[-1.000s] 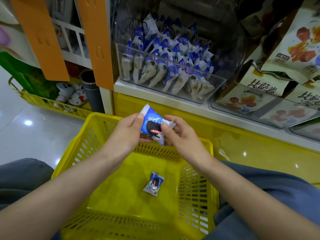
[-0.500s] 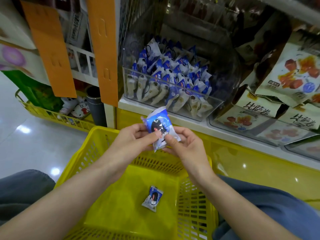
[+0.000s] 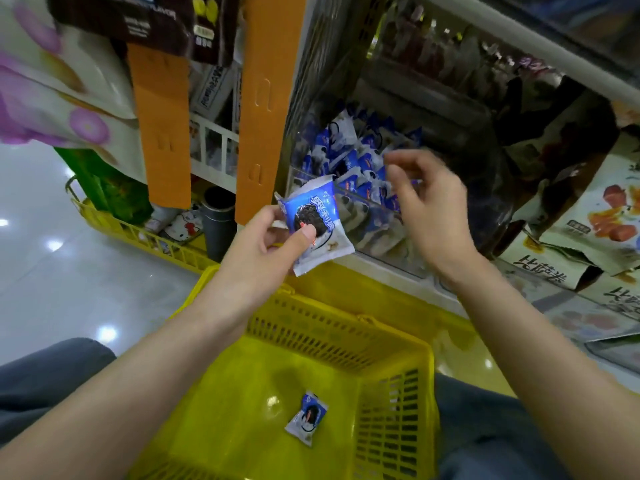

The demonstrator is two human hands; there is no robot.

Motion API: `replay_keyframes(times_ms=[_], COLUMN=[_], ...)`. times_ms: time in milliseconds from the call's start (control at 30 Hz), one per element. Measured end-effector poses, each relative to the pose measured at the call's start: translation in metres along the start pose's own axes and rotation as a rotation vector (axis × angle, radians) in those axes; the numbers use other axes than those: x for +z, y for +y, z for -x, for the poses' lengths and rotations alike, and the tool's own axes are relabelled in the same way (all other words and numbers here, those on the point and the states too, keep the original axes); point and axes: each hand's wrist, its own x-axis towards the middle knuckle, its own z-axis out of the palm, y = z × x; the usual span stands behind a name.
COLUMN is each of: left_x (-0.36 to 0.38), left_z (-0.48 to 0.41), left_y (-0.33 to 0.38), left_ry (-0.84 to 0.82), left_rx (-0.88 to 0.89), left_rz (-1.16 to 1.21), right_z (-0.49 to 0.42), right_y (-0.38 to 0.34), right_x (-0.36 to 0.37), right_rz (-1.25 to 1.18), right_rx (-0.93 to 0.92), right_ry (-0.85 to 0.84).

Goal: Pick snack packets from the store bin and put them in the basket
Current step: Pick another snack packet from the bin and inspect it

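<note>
Two hands: left hand (image 3: pixel 258 251) pinches one blue-and-white cookie snack packet (image 3: pixel 316 221) between thumb and fingers, above the basket; right hand (image 3: pixel 427 206) hangs loosely open and empty before the bin.
Basket: one yellow slotted plastic basket (image 3: pixel 398 393) holds one matching small packet (image 3: pixel 307 418) on its floor.
Bin: clear plastic store bin (image 3: pixel 377 216), many blue packets piled inside.
Change: half a second ago both hands held the packet; now the right has let go.
Surroundings: orange shelf strips (image 3: pixel 263 98), pale pouches (image 3: pixel 602 220) at right.

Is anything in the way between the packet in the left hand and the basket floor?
Nothing visible. The held packet in the left hand sits above the yellow basket's open top; only one packet lies on its floor.
</note>
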Motion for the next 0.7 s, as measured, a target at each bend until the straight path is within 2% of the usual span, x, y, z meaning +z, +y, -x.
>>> replay_keyframes(times_ms=[100, 233, 300, 500, 600, 700], left_x=[-0.001, -0.004, -0.006, -0.013, -0.014, -0.013], left_z=[-0.005, -0.008, -0.010, -0.009, -0.008, -0.009], left_y=[0.007, 0.011, 0.011, 0.012, 0.011, 0.009], left_ry=[0.005, -0.005, -0.005, 0.011, 0.012, 0.039], left_rx=[0.027, 0.024, 0.017, 0.011, 0.004, -0.012], left_rz=[0.006, 0.029, 0.027, 0.049, 0.065, 0.078], right_z=[-0.050, -0.089, -0.099, -0.109, -0.107, -0.104], right_y=[0.014, 0.027, 0.026, 0.021, 0.021, 0.024], right_x=[0.019, 0.041, 0.046, 0.051, 0.050, 0.042], right_rz=[0.128, 0.355, 0.418, 0.487, 0.381, 0.282], right_rx=[0.151, 0.290, 0.346, 0.382, 0.386, 0.363], right_ry=[-0.114, -0.370, -0.431, -0.494, -0.460, -0.353])
